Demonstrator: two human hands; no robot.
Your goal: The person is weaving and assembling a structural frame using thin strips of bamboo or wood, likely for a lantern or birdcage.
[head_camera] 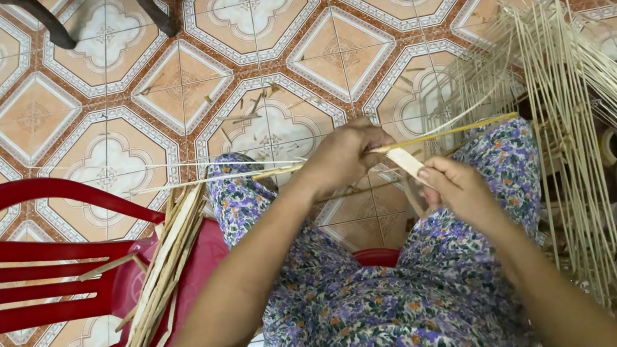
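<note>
Mid-frame, the left hand (342, 157) pinches a long cane strip (445, 133) running rightward; just below, the right hand (456, 191) grips a pale knife (405, 160) against it

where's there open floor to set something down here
Bare tile lies ahead-left, between the red chair and the dark legs at top. The right side is crowded with reed bundles; more strips pile beside the chair.
</note>
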